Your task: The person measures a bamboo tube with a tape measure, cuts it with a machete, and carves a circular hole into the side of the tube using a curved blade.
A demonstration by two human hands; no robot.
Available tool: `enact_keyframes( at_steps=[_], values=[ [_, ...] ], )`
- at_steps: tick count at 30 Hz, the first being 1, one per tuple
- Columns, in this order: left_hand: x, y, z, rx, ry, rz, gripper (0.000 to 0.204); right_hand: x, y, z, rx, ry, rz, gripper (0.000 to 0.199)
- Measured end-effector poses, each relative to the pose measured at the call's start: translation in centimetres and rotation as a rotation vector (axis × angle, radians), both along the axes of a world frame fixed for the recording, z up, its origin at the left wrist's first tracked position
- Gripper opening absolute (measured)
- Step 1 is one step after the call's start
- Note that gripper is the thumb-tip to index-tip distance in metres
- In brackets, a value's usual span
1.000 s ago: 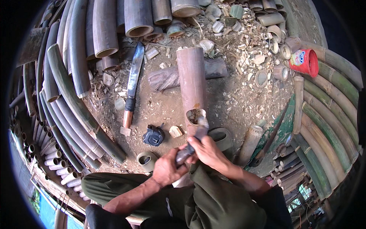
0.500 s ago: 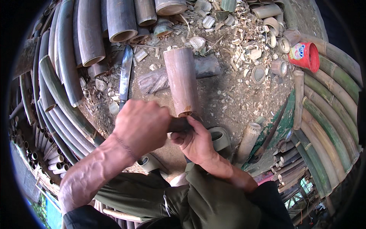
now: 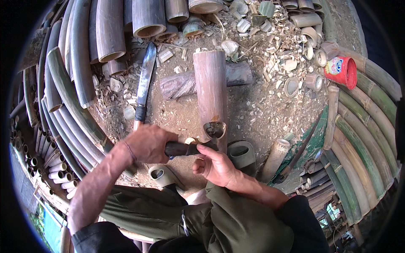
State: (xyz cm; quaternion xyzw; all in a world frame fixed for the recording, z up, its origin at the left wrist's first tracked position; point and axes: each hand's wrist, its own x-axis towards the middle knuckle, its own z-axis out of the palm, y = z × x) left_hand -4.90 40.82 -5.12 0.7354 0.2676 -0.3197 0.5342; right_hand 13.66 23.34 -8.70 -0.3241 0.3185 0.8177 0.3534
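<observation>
Back toward me has come my tool (image 3: 181, 149), baring the notch (image 3: 215, 130) in the tube (image 3: 209, 84). My left hand (image 3: 148, 143) clenches its handle; my right hand (image 3: 217, 168) has its thumb against the front, but whether those fingers grip I cannot tell. Past my 2 shoes (image 3: 242, 162), the tube lies straight ahead, across a log (image 3: 179, 86). My left hand hides the end of the machete (image 3: 146, 78). Chips (image 3: 280, 59) litter the ground farther right, near a red tub (image 3: 349, 74); poles (image 3: 110, 33) crowd the far left.

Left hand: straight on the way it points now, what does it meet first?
Probably the right hand: its thumb lies at the dark tool that the left hand holds, on that line. Depth is unclear from this one view.
</observation>
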Motion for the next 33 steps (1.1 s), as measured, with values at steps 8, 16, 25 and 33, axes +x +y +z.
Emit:
enact_keyframes(
  at_steps=[8, 16, 25, 33],
  values=[
    [1.2, -18.4, -3.1, -0.226, 0.102, 0.841, 0.04, 1.4, -1.0, -0.2, 0.165, -0.749, 0.738, 0.033],
    [6.5, -21.1, -1.8, -0.038, 0.113, 0.81, 0.071, 2.1, -2.2, -1.6, 0.42, -1.109, 0.89, 0.04],
    [-0.8, -7.1, 1.9, 0.242, 0.011, -0.083, 0.032, -0.6, -3.0, -1.9, 0.144, -0.096, 0.086, 0.029],
    [0.1, -17.4, -1.3, 0.33, -0.218, 0.336, 0.028, 3.7, -4.3, 1.8, 0.304, -0.514, 0.617, 0.029]
  ],
)
